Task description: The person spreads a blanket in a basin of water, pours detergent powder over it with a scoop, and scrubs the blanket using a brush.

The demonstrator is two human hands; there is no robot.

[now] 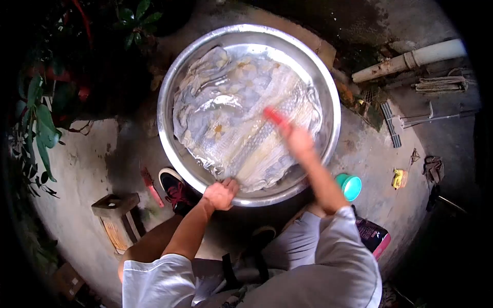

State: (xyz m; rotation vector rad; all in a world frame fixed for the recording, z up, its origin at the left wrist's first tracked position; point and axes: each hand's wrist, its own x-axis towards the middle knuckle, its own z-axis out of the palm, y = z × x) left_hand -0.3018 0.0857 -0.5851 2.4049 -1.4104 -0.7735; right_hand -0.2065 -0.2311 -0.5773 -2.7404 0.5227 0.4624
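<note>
A wide metal basin [169, 128] holds a wet, pale grey cloth [215, 102] with a flower print and a darker band running across it. Water glints on its folds. At the basin's near rim, my left hand [222, 194] is closed, its fingers curled over the cloth's near edge. My right hand [299, 141], blurred by motion, is closed around a red scrubbing brush [276, 117] over the right part of the cloth. The brush's underside is hidden, so I cannot tell how firmly it touches.
A teal bucket [349, 187] stands right of the basin. A red-handled brush [152, 189] and a small wooden stool [116, 205] are on the left. A pipe [411, 60] lies at the back right, near a squeegee head [391, 124]. Plants [46, 128] hang at the left.
</note>
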